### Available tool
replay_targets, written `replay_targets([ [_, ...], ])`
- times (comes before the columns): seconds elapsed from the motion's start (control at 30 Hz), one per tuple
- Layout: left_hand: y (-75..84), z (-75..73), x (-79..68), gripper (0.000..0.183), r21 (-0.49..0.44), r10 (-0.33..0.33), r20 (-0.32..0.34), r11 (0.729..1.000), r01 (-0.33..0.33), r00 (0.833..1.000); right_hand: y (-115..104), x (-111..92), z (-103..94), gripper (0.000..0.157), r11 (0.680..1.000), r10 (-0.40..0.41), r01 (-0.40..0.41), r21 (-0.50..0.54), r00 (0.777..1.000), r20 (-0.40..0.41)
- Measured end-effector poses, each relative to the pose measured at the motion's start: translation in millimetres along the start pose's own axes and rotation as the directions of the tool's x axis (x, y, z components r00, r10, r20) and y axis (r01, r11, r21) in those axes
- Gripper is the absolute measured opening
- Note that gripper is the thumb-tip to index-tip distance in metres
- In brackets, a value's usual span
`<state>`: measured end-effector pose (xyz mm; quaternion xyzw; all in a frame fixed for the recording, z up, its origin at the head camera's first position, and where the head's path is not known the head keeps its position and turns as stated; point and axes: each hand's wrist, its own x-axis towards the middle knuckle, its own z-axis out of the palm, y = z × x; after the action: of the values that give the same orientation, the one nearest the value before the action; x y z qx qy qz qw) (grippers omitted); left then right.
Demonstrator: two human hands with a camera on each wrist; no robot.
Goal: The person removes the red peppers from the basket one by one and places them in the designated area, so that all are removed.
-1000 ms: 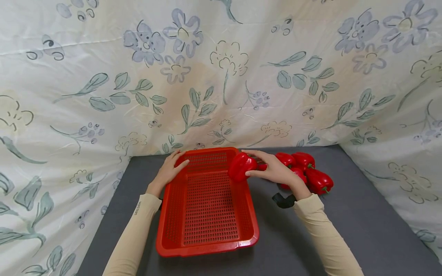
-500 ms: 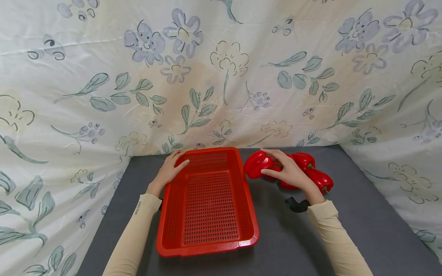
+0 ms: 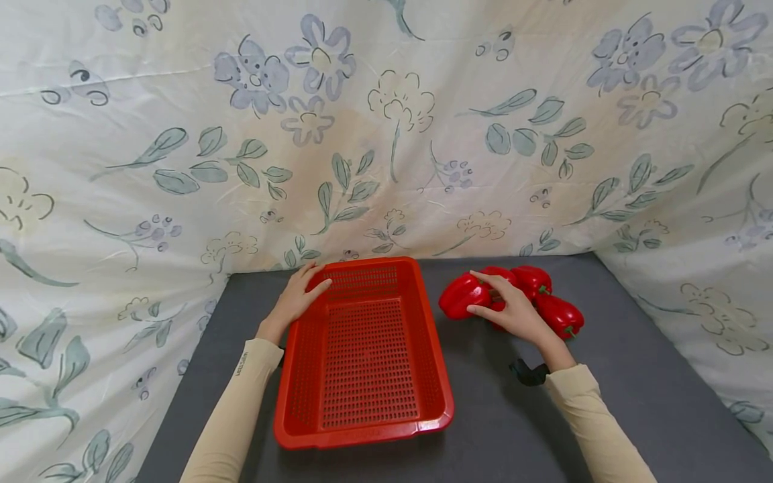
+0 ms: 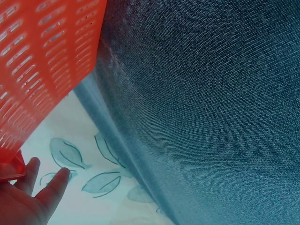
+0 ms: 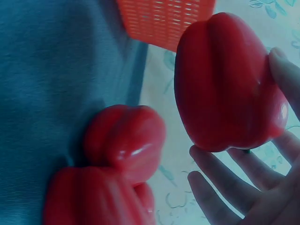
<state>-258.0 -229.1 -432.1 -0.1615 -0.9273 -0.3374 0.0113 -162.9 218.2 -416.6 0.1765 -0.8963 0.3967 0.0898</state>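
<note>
My right hand [image 3: 516,314] holds a glossy red bell pepper [image 3: 460,297] between thumb and fingers near its stem end, right of the basket. In the right wrist view this bell pepper [image 5: 220,86] is raised above other red bell peppers [image 5: 126,140], lying on the grey surface. At the far left corner of a red perforated plastic basket [image 3: 362,437], my left hand [image 3: 292,300] grips the rim, thumb on the inner side. The left wrist view has the fingers [image 4: 54,190] outside the basket wall, below the rim. Nothing lies inside the basket.
Several red bell peppers [image 3: 558,316] lie clustered on the dark grey surface [image 3: 495,429], partly behind my right hand. A pale floral cloth [image 3: 386,154] hangs behind and along both sides. A black strap [image 3: 529,373] shows at my right wrist.
My right hand has carried the bell pepper from over the basket's right rim rightward, to beside the other bell peppers. The left hand and basket have stayed in place.
</note>
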Motion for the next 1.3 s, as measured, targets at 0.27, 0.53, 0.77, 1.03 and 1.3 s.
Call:
replay_targets([
  [0.27, -2.8, -1.1, -1.6, 0.069, 0.016, 0.002, 0.013, 1.0, -0.002, 1.0, 9, -17, 13.2, 0.072, 0.997, 0.0, -0.001, -0.075, 1.0, -0.014],
  [0.53, -0.7, -2.7, -4.9, 0.068, -0.007, 0.007, 0.009, 1.0, -0.007, 1.0, 15, -29, 24.0, 0.072, 0.989, -0.017, 0.013, -0.149, 1.0, -0.023],
  [0.77, -1.5, -3.2, -6.3, 0.066, -0.003, 0.014, 0.01, 1.0, -0.014, 1.0, 17, -38, 33.0, 0.073, 0.982, -0.039, 0.032, -0.185, 0.999, -0.031],
  [1.03, -3.0, -3.7, -7.6, 0.065, 0.006, 0.013, 0.018, 1.0, -0.013, 1.0, 19, -44, 42.7, 0.069, 0.975, -0.041, 0.033, -0.219, 0.999, -0.031],
  [1.3, -4.5, -5.4, -8.4, 0.067, 0.027, 0.019, 0.025, 0.999, -0.019, 1.0, 14, -46, 43.0, 0.072, 0.968, -0.017, 0.006, -0.252, 0.999, -0.043],
])
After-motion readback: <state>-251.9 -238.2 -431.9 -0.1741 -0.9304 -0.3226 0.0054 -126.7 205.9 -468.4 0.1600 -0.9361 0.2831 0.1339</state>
